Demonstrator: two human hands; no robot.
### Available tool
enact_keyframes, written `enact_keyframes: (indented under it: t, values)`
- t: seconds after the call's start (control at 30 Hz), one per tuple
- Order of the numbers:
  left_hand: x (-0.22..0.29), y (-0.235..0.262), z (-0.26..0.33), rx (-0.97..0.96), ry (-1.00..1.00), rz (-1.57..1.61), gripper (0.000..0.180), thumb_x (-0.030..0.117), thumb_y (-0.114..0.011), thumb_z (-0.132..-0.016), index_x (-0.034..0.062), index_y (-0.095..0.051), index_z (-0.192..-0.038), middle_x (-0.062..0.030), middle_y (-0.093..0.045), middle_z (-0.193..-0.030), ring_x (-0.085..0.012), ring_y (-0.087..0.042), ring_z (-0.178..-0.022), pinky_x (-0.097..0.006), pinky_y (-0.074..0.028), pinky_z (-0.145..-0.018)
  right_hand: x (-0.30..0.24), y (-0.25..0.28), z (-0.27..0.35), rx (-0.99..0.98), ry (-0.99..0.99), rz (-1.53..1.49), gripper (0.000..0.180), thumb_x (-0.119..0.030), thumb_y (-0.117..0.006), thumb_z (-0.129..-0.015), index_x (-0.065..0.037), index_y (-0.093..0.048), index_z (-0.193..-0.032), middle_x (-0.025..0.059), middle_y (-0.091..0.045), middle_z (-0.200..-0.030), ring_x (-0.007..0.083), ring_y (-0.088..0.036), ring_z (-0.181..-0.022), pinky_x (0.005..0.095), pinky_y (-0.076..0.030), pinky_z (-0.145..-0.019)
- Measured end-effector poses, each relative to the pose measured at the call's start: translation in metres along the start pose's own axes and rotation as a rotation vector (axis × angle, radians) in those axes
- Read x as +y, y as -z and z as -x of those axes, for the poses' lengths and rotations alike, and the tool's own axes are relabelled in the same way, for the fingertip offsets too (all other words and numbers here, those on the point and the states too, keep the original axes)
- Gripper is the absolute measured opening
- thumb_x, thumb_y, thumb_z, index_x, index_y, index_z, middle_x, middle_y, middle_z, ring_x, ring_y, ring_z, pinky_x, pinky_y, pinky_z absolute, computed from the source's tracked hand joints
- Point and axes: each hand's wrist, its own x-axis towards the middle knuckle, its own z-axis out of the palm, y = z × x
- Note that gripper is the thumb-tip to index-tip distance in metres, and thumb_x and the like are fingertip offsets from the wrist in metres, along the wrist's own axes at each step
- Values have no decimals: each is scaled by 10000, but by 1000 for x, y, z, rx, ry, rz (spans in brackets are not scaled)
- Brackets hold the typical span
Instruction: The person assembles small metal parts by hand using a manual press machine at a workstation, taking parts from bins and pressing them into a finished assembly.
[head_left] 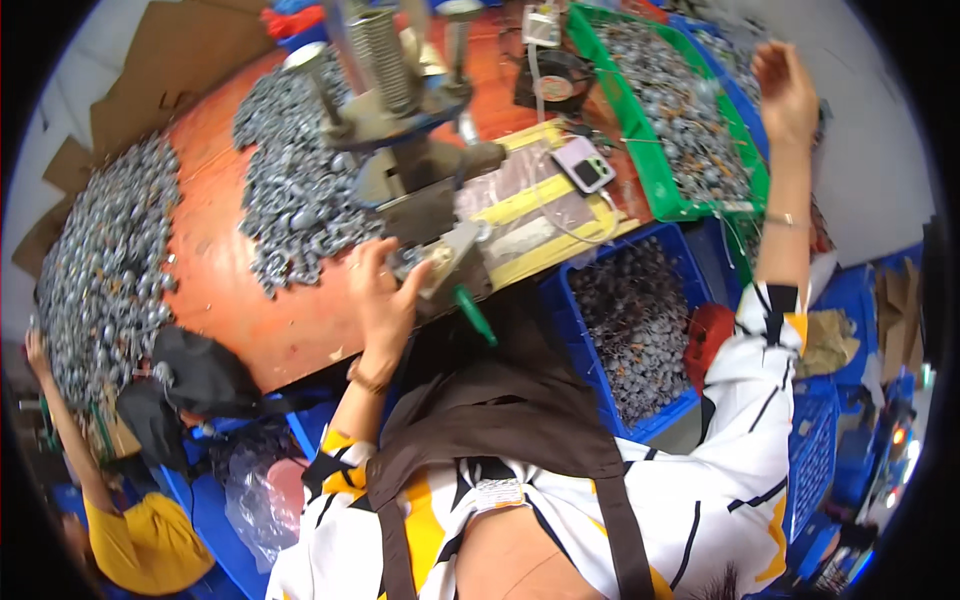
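My left hand (pixel 380 290) rests at the base of a grey hand press (pixel 410 130) on the orange table (pixel 215 270). Its fingers curl round a small metal part at the press's front plate. My right hand (pixel 785 90) is stretched far to the right, above a blue crate (pixel 735 90) of small grey metal parts beside a green crate (pixel 662 205). Its fingers curl down toward the parts; whether it holds any is hidden. Both arms wear white, black and yellow sleeves.
Heaps of grey metal parts (pixel 290 190) (pixel 100 270) cover the table's left. A phone (pixel 585 165) and a small fan (pixel 555 80) lie behind the press, with a green-handled tool (pixel 475 315) at its front. Another blue crate (pixel 630 320) stands below. A person in yellow (pixel 140 540) works lower left.
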Motion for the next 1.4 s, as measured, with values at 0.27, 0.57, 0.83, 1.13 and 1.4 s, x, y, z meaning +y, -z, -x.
enact_keyframes:
  t: [0.27, 0.57, 0.83, 1.13, 1.4]
  values:
    - [13, -6, -3, -126, 105, -109, 459, 280, -791, -685, 8, -593, -999, -165, -532, -1149, -341, -454, -1107, -425, -367, -930, -2, -118, 183, -416, -319, 314, 285, -251, -543, -934, 17, -637, -918, 60, -585, -701, 127, -518, -591, 243, -393, -517]
    - [-9, 20, -12, 15, -61, -20, 357, 59, -624, -831, 10, -569, -1180, -167, -584, -1141, -334, -530, -1070, -407, -401, -935, 27, -147, 273, -740, -656, 98, 219, -117, -604, -852, 55, -670, -733, 77, -580, -580, 122, -497, -472, 240, -363, -450]
    - [-60, 41, -46, -95, -375, -820, 52, 82, -566, -762, 87, -600, -801, -56, -568, -851, -225, -521, -869, -363, -378, -752, 34, -151, 287, -568, -831, 128, 168, -31, -560, -863, 41, -672, -966, 49, -632, -734, 72, -571, -640, 193, -429, -551]
    - [-48, 47, -27, 103, -368, -762, 181, 54, -622, -818, 49, -641, -998, -122, -584, -1126, -259, -530, -1072, -367, -384, -901, 59, -186, 315, -485, -424, 392, 67, -32, -660, -808, 22, -659, -769, 29, -600, -630, 49, -477, -520, 214, -364, -482]
    - [24, 26, 15, -112, 771, 1190, 232, 55, -615, -892, -34, -622, -1105, -60, -641, -918, -100, -610, -746, -231, -530, -662, 72, -221, 319, -489, 80, 586, 200, 19, -678, -710, -24, -511, -607, 63, -454, -540, 197, -443, -425, 310, -321, -412]
